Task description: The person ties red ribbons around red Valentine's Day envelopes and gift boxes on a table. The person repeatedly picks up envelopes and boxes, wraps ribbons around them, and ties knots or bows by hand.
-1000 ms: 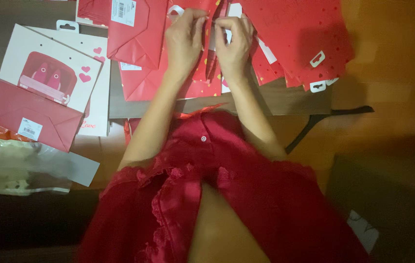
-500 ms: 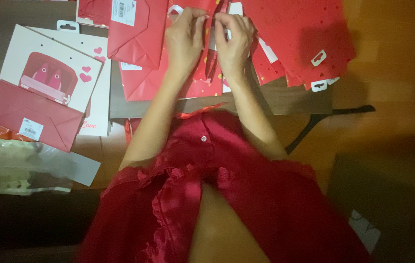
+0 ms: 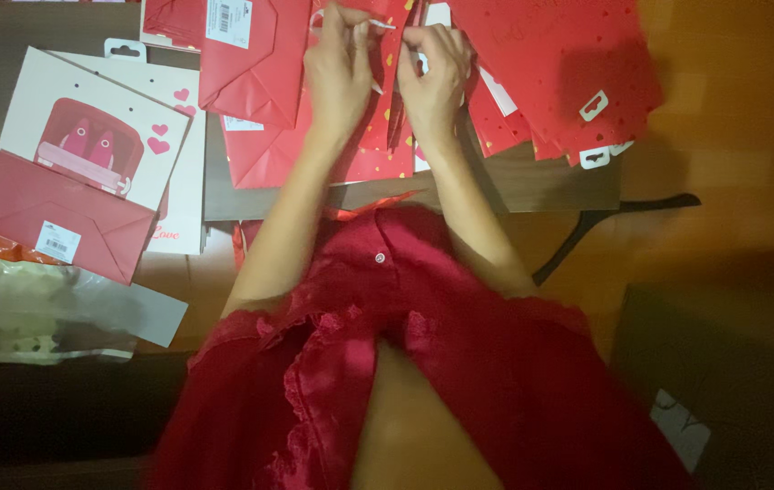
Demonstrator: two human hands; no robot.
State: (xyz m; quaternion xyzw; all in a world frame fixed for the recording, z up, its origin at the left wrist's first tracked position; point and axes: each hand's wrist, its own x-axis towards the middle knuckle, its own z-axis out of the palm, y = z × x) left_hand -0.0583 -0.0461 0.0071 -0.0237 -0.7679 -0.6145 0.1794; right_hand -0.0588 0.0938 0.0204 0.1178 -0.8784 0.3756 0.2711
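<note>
1. At twelve o'clock on the table [image 3: 532, 186], both hands pinch one folded red paper bag [image 3: 398, 100].
2. Its long axis runs twelve to six between them.
3. Left hand [image 3: 340, 73] at nine, right hand [image 3: 437, 77] at three, equally near.

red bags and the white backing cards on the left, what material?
Red bags: looks like matte paper, with sharp fold creases and a stuck-on white label. Backing cards: seemingly stiff white cardboard, flat with a punched hanger hole. Clear wrapper: probably glossy plastic film.
</note>
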